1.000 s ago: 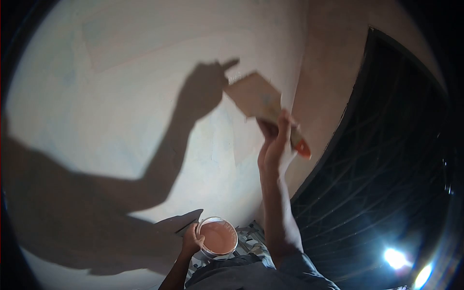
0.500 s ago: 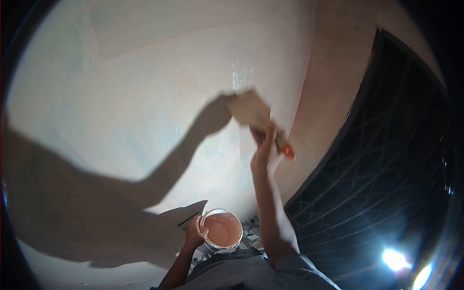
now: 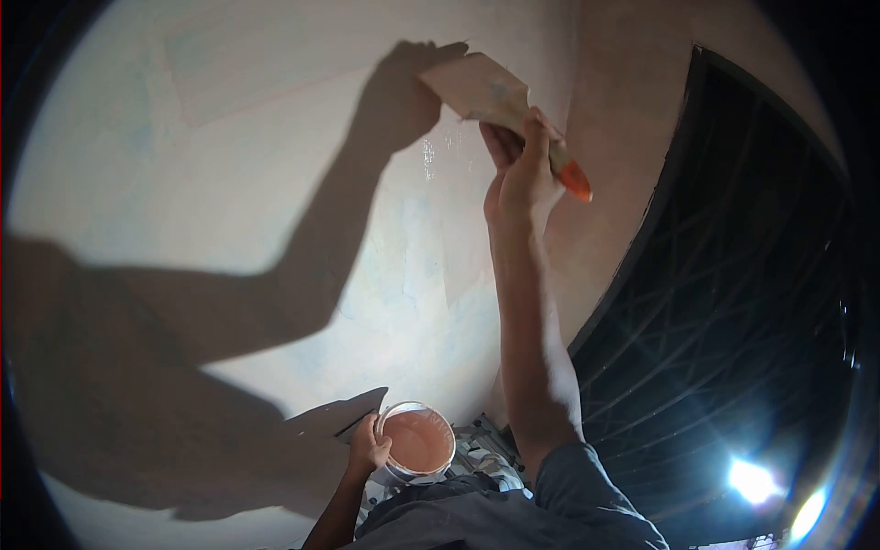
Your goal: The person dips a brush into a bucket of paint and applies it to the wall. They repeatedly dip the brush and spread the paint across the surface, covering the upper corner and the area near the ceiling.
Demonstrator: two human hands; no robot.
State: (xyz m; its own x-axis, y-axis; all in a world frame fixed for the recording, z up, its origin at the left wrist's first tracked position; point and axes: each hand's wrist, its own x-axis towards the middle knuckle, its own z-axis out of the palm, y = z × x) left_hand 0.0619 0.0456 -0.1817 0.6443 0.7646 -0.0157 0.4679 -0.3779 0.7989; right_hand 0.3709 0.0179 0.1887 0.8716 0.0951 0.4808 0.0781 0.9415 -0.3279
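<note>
Pointing up and to the left from the grip, a broad flat brush (image 3: 472, 84) lies against or very near a pale wall (image 3: 229, 183); whether its far edge touches the wall cannot be told for certain. Its long axis runs aslant, from the wide head at upper left to an orange handle end (image 3: 575, 181) at lower right, which sticks out past the hand. The right hand (image 3: 527, 174) is closed around the handle just below the head, thumb along the near side and fingers curled behind. So the head lies beyond the grip, on the wall side, at the top of a raised arm. Shiny streaks (image 3: 428, 158) mark the wall below the head, left of the wrist.

Far below, near the person's body, the left hand (image 3: 369, 449) grips the left side of the rim of a round bucket (image 3: 412, 406) holding pinkish-brown liquid (image 3: 417, 444). This hand is well apart from the brush; the right is the nearer one.

A large arm-shaped shadow (image 3: 312, 238) spreads over the wall to the left. On the right stand a side wall (image 3: 623, 119) and a dark panel (image 3: 724, 275), with bright lights (image 3: 753, 481) at lower right.
</note>
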